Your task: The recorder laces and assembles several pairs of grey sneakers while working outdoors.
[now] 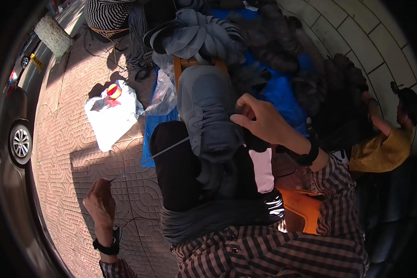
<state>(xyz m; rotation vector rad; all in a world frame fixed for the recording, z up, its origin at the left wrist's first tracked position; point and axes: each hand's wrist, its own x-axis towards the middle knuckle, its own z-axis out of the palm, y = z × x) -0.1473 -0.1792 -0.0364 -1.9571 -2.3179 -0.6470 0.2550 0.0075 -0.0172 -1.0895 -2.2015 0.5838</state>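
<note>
A grey sneaker upper (204,92) with a mesh toe and partly threaded laces lies before me, over my dark-clad knees. My left hand (100,202) is out to the left, closed on a grey shoelace (171,147) that runs taut to the shoe. At the shoe's right side my right hand (266,119) is closed, thumb against curled fingers; whatever it pinches is too small to make out. A thick bundle of grey laces (213,217) lies across my lap.
Beyond the shoe is a pile of grey shoe parts (199,34) by a wooden frame (177,69). Dark shoe parts lie on a blue sheet (282,92). A white plastic bag (113,116) rests on the paving. Another person (384,148) is at right; a car (18,176) is left.
</note>
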